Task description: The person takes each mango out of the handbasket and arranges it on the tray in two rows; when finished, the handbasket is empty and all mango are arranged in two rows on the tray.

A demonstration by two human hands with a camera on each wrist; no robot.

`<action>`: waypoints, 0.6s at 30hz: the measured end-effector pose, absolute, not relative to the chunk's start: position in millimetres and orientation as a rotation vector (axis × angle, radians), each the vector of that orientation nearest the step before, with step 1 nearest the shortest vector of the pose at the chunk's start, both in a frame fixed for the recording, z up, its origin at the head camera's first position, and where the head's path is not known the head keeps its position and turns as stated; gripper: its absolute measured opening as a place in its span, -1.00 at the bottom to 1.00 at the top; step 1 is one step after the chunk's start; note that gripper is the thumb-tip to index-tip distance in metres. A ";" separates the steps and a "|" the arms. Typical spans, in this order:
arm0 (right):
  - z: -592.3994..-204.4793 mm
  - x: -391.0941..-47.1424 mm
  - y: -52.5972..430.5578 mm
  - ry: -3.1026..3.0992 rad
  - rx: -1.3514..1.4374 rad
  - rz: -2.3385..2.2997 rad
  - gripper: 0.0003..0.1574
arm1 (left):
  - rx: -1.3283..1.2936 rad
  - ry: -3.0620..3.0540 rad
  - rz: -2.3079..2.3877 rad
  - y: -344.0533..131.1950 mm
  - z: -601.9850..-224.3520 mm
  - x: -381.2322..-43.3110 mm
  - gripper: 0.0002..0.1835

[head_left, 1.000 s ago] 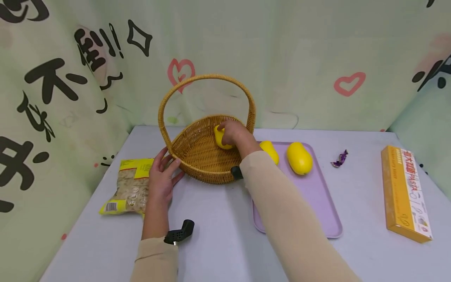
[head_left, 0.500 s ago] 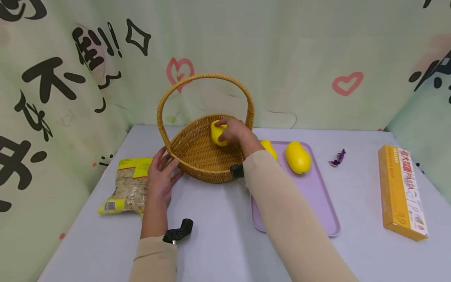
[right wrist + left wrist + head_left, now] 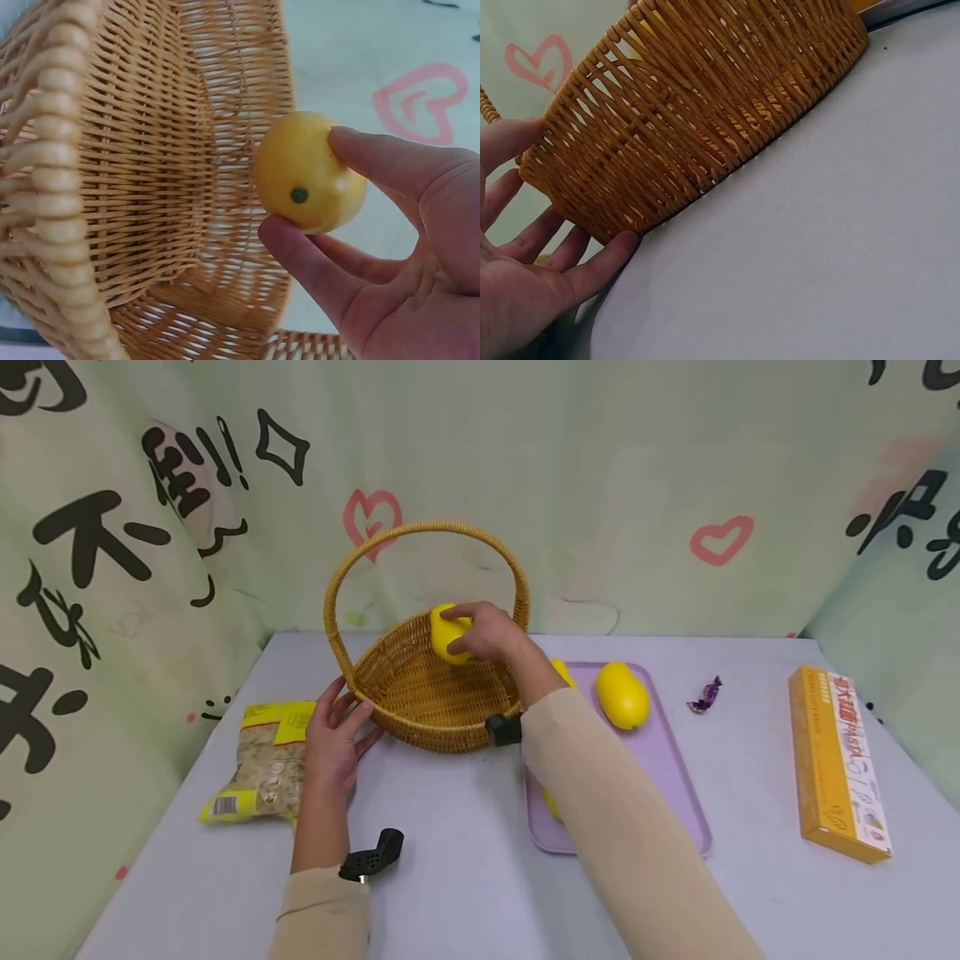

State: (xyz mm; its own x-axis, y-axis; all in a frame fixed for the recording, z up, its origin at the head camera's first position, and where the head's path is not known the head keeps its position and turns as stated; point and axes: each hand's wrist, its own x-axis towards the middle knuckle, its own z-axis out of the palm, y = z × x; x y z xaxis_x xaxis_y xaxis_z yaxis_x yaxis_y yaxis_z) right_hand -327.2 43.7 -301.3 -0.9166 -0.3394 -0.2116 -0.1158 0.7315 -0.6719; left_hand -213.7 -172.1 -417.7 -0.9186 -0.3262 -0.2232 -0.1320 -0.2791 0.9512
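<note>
My right hand (image 3: 491, 633) pinches a yellow lemon (image 3: 447, 635) between thumb and fingers, at the back rim of the wicker basket (image 3: 431, 727). In the right wrist view, the green stem spot of the lemon (image 3: 311, 161) shows, and the inside of the basket (image 3: 150, 165) lies beside it. My left hand (image 3: 330, 743) holds the basket's left end. Seen from the left wrist, the thumb of that hand (image 3: 525, 292) is at the wall's lower edge and its fingers reach around the end of the basket (image 3: 675, 112).
A purple tray (image 3: 663, 768) right of the basket carries a lemon (image 3: 623, 696) and more yellow fruit partly hidden by my right sleeve. A wrapped candy (image 3: 705, 695) and a yellow pasta box (image 3: 840, 764) lie farther right. Left stands a yellow-ended bag (image 3: 270, 760), with a curtain behind.
My right hand has raised the lemon from inside the basket up to the back rim, slightly leftward. The left hand keeps its hold on the basket. The head view has shifted a little.
</note>
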 end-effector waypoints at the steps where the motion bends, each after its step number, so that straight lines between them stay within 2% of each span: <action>1: -300.3 -325.3 44.0 2.607 -0.360 -0.982 -0.27 | 0.581 -1.805 -2.348 -172.1 -418.1 -213.4 -0.31; 18: -289.3 -290.6 77.7 2.626 -0.421 -0.964 -0.26 | 0.587 -1.823 -2.333 -170.5 -418.4 -211.5 -0.30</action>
